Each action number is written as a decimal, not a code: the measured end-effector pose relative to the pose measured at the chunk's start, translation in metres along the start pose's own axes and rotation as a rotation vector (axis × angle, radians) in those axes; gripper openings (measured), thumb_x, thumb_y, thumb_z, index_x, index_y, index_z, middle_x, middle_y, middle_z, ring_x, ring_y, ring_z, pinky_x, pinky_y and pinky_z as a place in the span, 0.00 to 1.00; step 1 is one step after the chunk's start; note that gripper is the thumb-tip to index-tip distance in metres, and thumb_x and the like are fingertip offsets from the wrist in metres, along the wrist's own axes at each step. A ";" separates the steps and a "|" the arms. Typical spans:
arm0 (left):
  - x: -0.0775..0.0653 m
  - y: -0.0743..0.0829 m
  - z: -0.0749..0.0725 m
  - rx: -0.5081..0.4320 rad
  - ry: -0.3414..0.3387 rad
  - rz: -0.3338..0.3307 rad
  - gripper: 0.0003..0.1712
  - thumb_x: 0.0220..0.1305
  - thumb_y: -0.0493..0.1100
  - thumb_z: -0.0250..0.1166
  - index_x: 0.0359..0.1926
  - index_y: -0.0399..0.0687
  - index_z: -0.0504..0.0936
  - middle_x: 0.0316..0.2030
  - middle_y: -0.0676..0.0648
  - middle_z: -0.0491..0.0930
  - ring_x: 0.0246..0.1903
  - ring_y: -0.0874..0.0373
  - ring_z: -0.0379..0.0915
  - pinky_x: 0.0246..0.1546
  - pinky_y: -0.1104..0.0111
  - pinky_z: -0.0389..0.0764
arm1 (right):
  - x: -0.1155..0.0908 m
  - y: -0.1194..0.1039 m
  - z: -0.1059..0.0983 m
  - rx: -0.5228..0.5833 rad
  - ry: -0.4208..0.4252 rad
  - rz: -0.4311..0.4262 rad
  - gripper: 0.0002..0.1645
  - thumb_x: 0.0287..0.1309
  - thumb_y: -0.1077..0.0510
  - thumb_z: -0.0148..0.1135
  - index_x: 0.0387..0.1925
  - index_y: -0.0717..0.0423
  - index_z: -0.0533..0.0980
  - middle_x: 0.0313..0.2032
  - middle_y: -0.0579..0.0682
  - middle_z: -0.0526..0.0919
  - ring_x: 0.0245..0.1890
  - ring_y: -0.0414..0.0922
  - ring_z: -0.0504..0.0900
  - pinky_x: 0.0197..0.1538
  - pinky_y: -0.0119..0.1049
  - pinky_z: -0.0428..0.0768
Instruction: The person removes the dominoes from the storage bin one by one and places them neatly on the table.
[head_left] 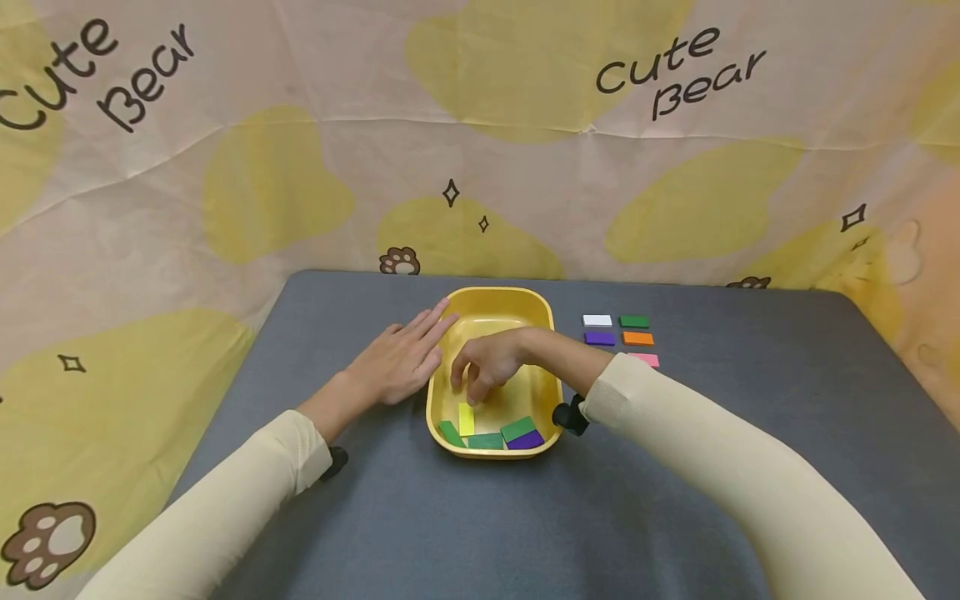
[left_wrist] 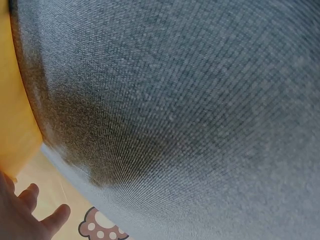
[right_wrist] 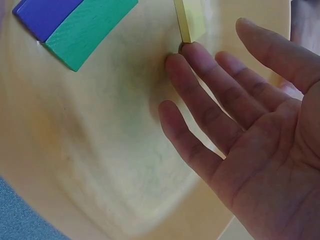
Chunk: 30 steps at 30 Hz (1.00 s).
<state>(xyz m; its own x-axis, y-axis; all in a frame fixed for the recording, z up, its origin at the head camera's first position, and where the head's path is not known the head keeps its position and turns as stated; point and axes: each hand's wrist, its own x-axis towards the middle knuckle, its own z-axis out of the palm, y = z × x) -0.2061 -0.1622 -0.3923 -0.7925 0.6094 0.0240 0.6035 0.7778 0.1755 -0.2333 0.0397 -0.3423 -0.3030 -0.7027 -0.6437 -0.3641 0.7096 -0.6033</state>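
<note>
A yellow plastic tray lies on the table with several small flat blocks at its near end. Against its left rim rests my left hand, fingers extended. My right hand reaches down inside the tray with fingers loosely bent and nothing held. In the right wrist view, a fingertip is at or very near the end of a yellow block; contact is hard to tell. Nearby lie a green block, a purple block, a teal-green block and another green block leaning at the corner.
Right of the tray, blocks lie in two columns on the grey table: white, green, purple, orange, and pink, partly behind my right arm. A patterned cloth hangs behind the table.
</note>
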 end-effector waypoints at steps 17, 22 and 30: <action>0.000 -0.001 0.000 -0.009 -0.002 -0.002 0.33 0.78 0.48 0.41 0.79 0.49 0.49 0.79 0.49 0.39 0.75 0.48 0.48 0.63 0.45 0.64 | 0.002 -0.003 0.002 -0.062 -0.004 0.027 0.22 0.64 0.60 0.63 0.58 0.60 0.75 0.37 0.48 0.80 0.39 0.44 0.78 0.47 0.35 0.79; 0.000 -0.001 0.000 -0.013 0.006 -0.002 0.33 0.78 0.47 0.41 0.79 0.49 0.49 0.79 0.49 0.39 0.75 0.48 0.49 0.63 0.45 0.63 | 0.003 -0.004 0.003 -0.112 0.003 0.025 0.18 0.63 0.60 0.64 0.54 0.58 0.80 0.39 0.48 0.80 0.39 0.43 0.78 0.46 0.34 0.79; 0.000 -0.001 0.002 -0.009 0.003 -0.001 0.33 0.78 0.48 0.41 0.79 0.49 0.50 0.79 0.49 0.39 0.75 0.48 0.49 0.63 0.45 0.64 | 0.004 -0.007 0.006 -0.155 0.012 0.014 0.08 0.63 0.63 0.65 0.43 0.57 0.84 0.33 0.45 0.79 0.32 0.39 0.74 0.37 0.28 0.74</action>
<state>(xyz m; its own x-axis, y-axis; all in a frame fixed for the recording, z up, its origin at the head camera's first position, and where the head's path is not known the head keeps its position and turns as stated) -0.2068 -0.1624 -0.3944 -0.7931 0.6085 0.0267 0.6022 0.7767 0.1847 -0.2270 0.0323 -0.3434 -0.3193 -0.6943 -0.6449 -0.4910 0.7033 -0.5141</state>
